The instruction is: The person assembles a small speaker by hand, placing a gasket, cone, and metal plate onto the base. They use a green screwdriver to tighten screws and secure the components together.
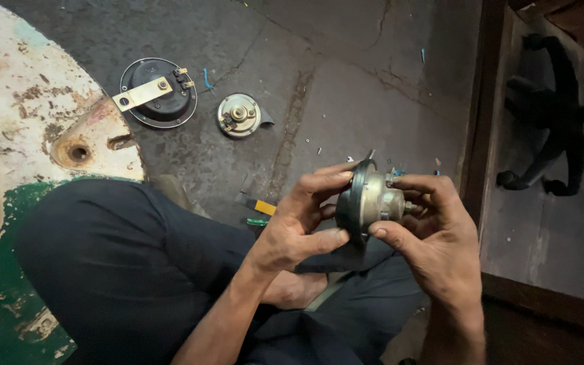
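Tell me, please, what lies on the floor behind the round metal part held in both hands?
Behind the round metal part, gripped by the left hand and right hand, the cracked floor shows small debris. Farther back lie a small disc and a black disc. The floor directly behind is covered.

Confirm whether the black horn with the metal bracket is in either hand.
No: the black horn lies on the floor, apart from both hands.

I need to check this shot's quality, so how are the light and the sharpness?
Head view: dim, soft light; the round metal part between the left hand and right hand is fairly sharp; the black chair base at right sits in deep shadow; edges bend slightly, wide-angle.
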